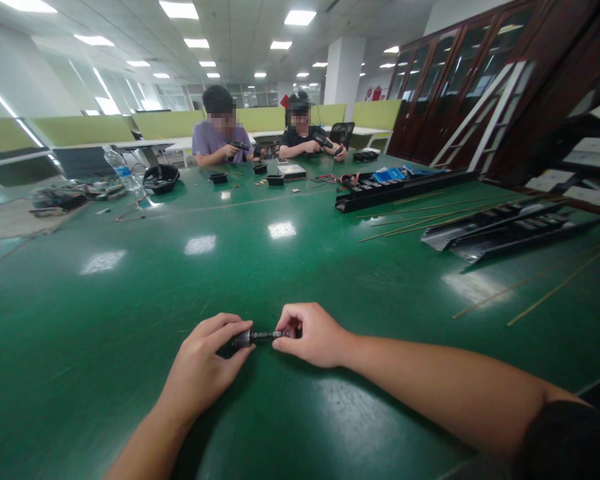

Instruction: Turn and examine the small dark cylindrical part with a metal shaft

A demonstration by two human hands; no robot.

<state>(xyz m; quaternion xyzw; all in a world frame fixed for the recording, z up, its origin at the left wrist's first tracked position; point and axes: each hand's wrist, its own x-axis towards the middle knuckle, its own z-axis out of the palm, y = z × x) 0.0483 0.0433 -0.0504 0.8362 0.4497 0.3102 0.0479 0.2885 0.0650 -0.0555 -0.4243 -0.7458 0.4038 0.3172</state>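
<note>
Low over the green tabletop [145, 333], my left hand [203, 360] closes its thumb and fingers around a black cylindrical part [242, 339]. A thin metal shaft [266, 335] runs from that part to the right. My right hand [315, 337] pinches the shaft's far end between thumb and curled fingers. Both hands are close together, and the shaft is roughly level between them. My fingers cover part of the cylinder and the tip of the shaft, so the exact kind of part cannot be told.
Across the table two people [220, 137] handle black power drills [324, 140]. Small black boxes [275, 180] stand before them. To the right lie black metal channels [510, 233] and thin rods [410, 217]. A bottle [120, 167] and black bowl-like container [161, 179] are far left.
</note>
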